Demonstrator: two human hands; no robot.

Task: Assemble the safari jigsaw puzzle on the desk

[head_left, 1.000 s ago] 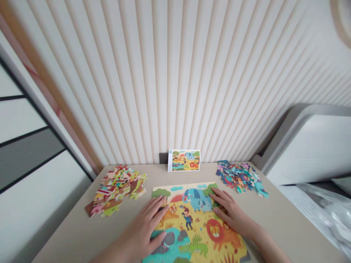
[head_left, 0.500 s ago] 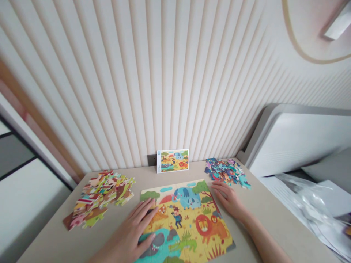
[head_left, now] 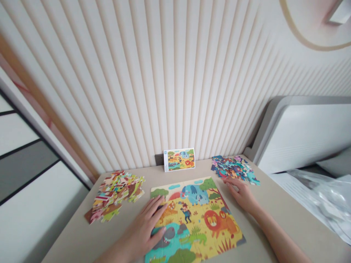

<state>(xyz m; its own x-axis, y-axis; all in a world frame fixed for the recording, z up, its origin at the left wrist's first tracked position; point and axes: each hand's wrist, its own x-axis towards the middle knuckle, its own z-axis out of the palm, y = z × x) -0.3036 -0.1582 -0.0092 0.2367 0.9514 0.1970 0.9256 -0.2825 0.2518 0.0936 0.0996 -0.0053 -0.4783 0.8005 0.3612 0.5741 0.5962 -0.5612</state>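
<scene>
A jigsaw puzzle (head_left: 201, 215) with its pieces joined lies on the table in front of me, showing elephants, lions, a crocodile and a small figure with a hat. My left hand (head_left: 149, 226) rests flat over the puzzle's left edge, fingers stretched out and thumb apart, covering part of the picture. Beyond the puzzle's upper right edge, my right hand (head_left: 242, 195) lies on the table with its fingers extended. Its fingertips are near a heap of blue and purple puzzle pieces (head_left: 234, 168). I see nothing held in either hand.
Against the ribbed wall (head_left: 175, 73) stands a picture card (head_left: 179, 160) with the same animal scene, beside a dark socket (head_left: 159, 159). Loose red, green and brown puzzle pieces (head_left: 117, 193) are piled on the table's left (head_left: 79, 233). Clear plastic wrapping (head_left: 323, 197) lies at the right.
The view has turned a little, shifting everything rightward in the picture. My right hand has edged slightly away from the puzzle's corner. My left hand stays in place on the puzzle.
</scene>
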